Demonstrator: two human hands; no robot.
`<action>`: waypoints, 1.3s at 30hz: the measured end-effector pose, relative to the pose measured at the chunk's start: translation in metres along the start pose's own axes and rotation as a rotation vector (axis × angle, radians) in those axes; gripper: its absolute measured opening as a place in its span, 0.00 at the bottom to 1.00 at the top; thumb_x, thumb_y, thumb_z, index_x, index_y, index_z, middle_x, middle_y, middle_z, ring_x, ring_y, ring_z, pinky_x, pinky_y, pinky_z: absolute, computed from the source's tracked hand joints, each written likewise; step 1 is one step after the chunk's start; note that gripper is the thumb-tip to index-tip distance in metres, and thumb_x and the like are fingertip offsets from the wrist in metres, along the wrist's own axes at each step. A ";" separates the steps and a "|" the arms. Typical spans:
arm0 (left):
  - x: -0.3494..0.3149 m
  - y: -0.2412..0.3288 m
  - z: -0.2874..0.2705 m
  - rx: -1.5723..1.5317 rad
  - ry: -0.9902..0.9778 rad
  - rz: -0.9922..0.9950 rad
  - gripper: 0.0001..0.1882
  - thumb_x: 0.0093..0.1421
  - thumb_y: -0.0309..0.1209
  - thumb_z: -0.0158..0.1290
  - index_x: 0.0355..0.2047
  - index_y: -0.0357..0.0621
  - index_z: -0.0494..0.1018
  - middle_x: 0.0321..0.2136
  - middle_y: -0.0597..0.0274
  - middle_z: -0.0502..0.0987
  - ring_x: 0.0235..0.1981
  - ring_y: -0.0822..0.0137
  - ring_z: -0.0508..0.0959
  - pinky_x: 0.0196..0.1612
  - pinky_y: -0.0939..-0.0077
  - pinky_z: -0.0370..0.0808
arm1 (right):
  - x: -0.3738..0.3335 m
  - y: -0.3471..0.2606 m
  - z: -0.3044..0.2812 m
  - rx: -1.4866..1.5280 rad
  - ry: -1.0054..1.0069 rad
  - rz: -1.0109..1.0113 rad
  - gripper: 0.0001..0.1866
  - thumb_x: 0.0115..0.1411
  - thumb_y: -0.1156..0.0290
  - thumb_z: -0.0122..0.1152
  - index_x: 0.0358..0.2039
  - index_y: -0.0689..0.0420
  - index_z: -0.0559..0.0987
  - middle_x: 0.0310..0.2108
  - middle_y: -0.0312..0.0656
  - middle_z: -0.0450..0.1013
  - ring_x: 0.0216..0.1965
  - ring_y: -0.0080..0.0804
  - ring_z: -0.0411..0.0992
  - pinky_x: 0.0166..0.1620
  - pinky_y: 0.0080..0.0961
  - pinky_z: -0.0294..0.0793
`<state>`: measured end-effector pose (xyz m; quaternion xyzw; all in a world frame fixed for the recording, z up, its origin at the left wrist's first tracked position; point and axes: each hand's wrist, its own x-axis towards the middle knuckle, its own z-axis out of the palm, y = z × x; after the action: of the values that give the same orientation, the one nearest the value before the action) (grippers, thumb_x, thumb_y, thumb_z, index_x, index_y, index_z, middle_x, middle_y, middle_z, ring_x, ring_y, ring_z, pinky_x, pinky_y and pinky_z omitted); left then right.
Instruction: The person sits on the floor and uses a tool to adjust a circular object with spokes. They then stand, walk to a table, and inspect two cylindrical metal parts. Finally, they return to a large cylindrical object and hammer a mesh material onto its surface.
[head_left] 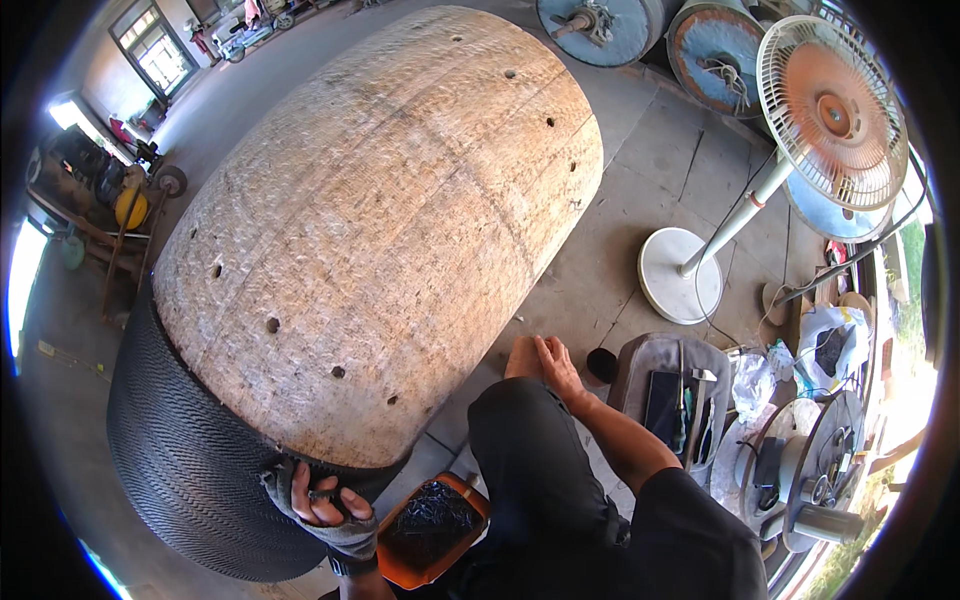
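A large barrel-shaped drum [390, 210] with a worn, pale brown, wood-like surface and a row of small holes near each end lies before me. Round its near left end runs a black band [190, 450] with a fine ridged, rope-like texture. My left hand [328, 508], in a grey glove with bare fingertips, is at the band's edge against the drum. Its fingers are curled round something small and dark that I cannot make out. My right hand [562, 368] rests with fingers stretched out against bare skin below my dark trouser leg, holding nothing.
An orange container [468, 482] with small dark pieces stands beside my left hand. At right are a cushioned seat [632, 375] with a phone and tools on it, spools [790, 470], and a standing fan [682, 275]. More drums [715, 55] lie at the back.
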<state>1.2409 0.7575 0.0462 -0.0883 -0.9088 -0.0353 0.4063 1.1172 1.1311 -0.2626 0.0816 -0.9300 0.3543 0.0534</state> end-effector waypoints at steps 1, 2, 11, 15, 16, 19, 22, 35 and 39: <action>-0.002 -0.001 -0.001 0.001 -0.031 -0.014 0.11 0.68 0.33 0.44 0.34 0.36 0.61 0.56 0.39 0.67 0.40 0.57 0.73 0.38 0.65 0.74 | 0.008 -0.009 -0.007 0.029 0.018 -0.010 0.48 0.49 0.65 0.72 0.69 0.56 0.60 0.61 0.59 0.59 0.62 0.61 0.62 0.63 0.48 0.67; -0.003 0.000 -0.004 -0.001 -0.062 -0.028 0.11 0.68 0.33 0.45 0.36 0.36 0.59 0.56 0.39 0.67 0.39 0.59 0.74 0.37 0.67 0.75 | 0.019 -0.021 -0.017 0.035 0.028 0.014 0.49 0.46 0.63 0.74 0.68 0.56 0.61 0.59 0.58 0.60 0.60 0.60 0.63 0.62 0.48 0.67; 0.005 0.007 -0.011 0.105 -0.129 -0.010 0.13 0.70 0.36 0.43 0.39 0.35 0.60 0.57 0.40 0.65 0.52 0.50 0.71 0.41 0.65 0.77 | 0.111 -0.016 -0.031 -0.218 0.146 0.316 0.47 0.39 0.61 0.79 0.61 0.54 0.68 0.54 0.52 0.61 0.59 0.57 0.61 0.60 0.50 0.65; -0.009 0.004 -0.010 0.062 -0.185 -0.102 0.14 0.70 0.37 0.43 0.35 0.36 0.63 0.57 0.42 0.65 0.52 0.49 0.71 0.46 0.60 0.75 | 0.140 -0.013 -0.031 -0.216 0.168 0.340 0.40 0.49 0.57 0.73 0.59 0.57 0.69 0.54 0.54 0.61 0.59 0.59 0.60 0.60 0.53 0.63; -0.010 0.004 -0.011 0.061 -0.194 -0.112 0.15 0.70 0.38 0.43 0.34 0.37 0.63 0.56 0.42 0.66 0.52 0.48 0.71 0.48 0.59 0.75 | 0.145 -0.017 -0.032 -0.193 0.154 0.351 0.39 0.50 0.56 0.73 0.59 0.57 0.68 0.54 0.54 0.61 0.59 0.59 0.60 0.60 0.53 0.63; -0.007 0.004 -0.012 0.074 -0.205 -0.110 0.15 0.70 0.38 0.44 0.32 0.38 0.64 0.55 0.43 0.66 0.53 0.47 0.71 0.51 0.55 0.73 | 0.150 -0.020 -0.028 -0.187 0.226 0.337 0.37 0.50 0.59 0.71 0.58 0.60 0.68 0.52 0.55 0.61 0.58 0.59 0.61 0.59 0.54 0.63; -0.006 0.001 -0.011 0.088 -0.209 -0.078 0.14 0.70 0.37 0.44 0.33 0.37 0.65 0.55 0.42 0.67 0.51 0.50 0.70 0.50 0.56 0.72 | 0.151 -0.021 -0.025 -0.180 0.226 0.352 0.39 0.51 0.54 0.71 0.60 0.59 0.68 0.53 0.54 0.62 0.58 0.58 0.61 0.60 0.53 0.63; -0.011 -0.002 -0.006 0.084 -0.189 -0.081 0.15 0.69 0.38 0.45 0.34 0.36 0.65 0.54 0.41 0.69 0.47 0.52 0.72 0.45 0.60 0.73 | 0.162 -0.025 -0.042 -0.158 0.177 0.341 0.49 0.43 0.55 0.78 0.62 0.58 0.63 0.56 0.56 0.60 0.60 0.60 0.60 0.61 0.52 0.66; -0.013 0.000 -0.008 -0.003 -0.159 -0.125 0.16 0.70 0.39 0.45 0.36 0.35 0.67 0.54 0.43 0.68 0.47 0.52 0.72 0.46 0.60 0.74 | 0.154 -0.015 -0.028 -0.149 0.156 0.286 0.51 0.42 0.56 0.78 0.64 0.57 0.61 0.61 0.60 0.56 0.64 0.64 0.57 0.64 0.52 0.64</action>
<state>1.2558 0.7547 0.0420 -0.0344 -0.9419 -0.0548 0.3297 0.9706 1.1213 -0.2079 -0.0834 -0.9488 0.2937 0.0803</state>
